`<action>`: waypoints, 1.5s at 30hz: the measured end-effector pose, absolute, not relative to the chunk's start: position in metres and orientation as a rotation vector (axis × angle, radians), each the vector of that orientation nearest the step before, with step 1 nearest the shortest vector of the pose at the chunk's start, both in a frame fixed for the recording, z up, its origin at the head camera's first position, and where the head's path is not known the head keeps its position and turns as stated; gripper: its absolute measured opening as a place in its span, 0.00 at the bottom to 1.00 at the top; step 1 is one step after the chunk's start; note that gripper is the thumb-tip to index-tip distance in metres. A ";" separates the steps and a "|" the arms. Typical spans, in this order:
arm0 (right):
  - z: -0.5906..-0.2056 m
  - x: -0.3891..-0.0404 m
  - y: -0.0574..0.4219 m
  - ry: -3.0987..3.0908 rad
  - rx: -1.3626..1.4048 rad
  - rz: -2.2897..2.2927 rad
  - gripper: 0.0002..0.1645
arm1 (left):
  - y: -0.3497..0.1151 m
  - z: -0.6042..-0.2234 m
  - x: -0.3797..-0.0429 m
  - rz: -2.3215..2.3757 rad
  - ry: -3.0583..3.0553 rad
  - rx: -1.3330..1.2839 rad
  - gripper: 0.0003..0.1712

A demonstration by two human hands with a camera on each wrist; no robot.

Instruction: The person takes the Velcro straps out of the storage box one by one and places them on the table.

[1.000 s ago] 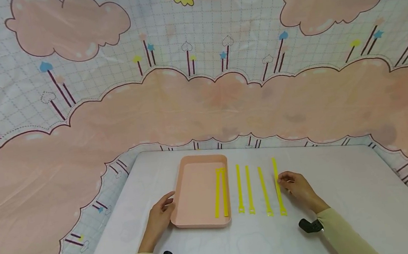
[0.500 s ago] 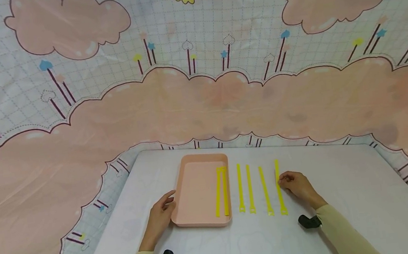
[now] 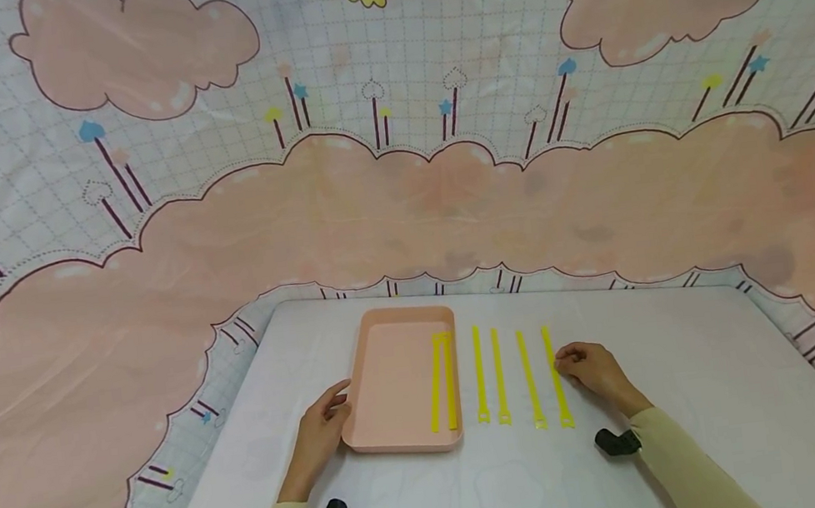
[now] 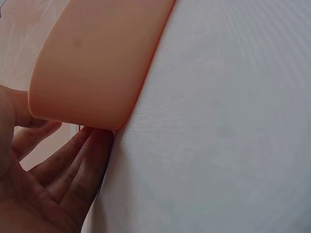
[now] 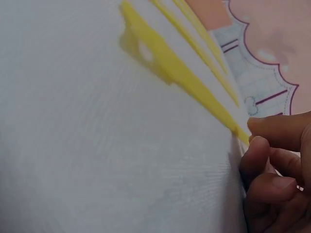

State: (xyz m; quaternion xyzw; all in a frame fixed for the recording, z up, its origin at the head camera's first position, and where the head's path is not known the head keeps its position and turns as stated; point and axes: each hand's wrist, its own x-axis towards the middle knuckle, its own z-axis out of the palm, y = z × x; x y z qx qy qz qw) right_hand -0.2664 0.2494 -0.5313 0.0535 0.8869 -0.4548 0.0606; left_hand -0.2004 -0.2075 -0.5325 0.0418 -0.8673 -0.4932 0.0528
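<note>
In the head view, a pink tray lies left of centre with two yellow cable ties along its right side. My left hand touches the tray's left side near its front corner, fingers fairly straight; the left wrist view shows fingertips against the tray wall. Right of the tray, several flat yellow cable ties with slotted ends lie in a row. My right hand pinches the rightmost cable tie by its edge between thumb and forefinger. Its slotted end points toward me on the table.
Three other cable ties, among them the one nearest the tray, lie roughly parallel left of the pinched one. The white table reaches a patterned cloth backdrop behind. A black wrist device sits at each cuff.
The far end of the rightmost cable tie has swung left and it now lies at a slant. My right hand has barely shifted; my left hand and the tray stay put.
</note>
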 end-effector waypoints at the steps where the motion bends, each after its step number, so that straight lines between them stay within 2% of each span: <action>1: -0.531 -0.266 0.250 2.668 0.171 -1.383 0.14 | -0.207 -0.532 -0.200 -1.497 -2.639 0.128 0.24; 8: -0.526 -0.262 0.251 2.584 0.148 -1.429 0.16 | -0.206 -0.532 -0.200 -1.496 -2.642 0.130 0.24; 19: -0.499 -0.244 0.236 2.566 -0.135 -1.521 0.18 | -0.206 -0.534 -0.200 -1.523 -2.638 0.153 0.24; 34: -0.490 -0.228 0.199 2.504 -0.395 -1.504 0.17 | -0.204 -0.535 -0.200 -1.523 -2.635 0.172 0.24; 45: -0.483 -0.228 0.164 2.484 -0.514 -1.543 0.16 | -0.207 -0.536 -0.201 -1.509 -2.640 0.172 0.24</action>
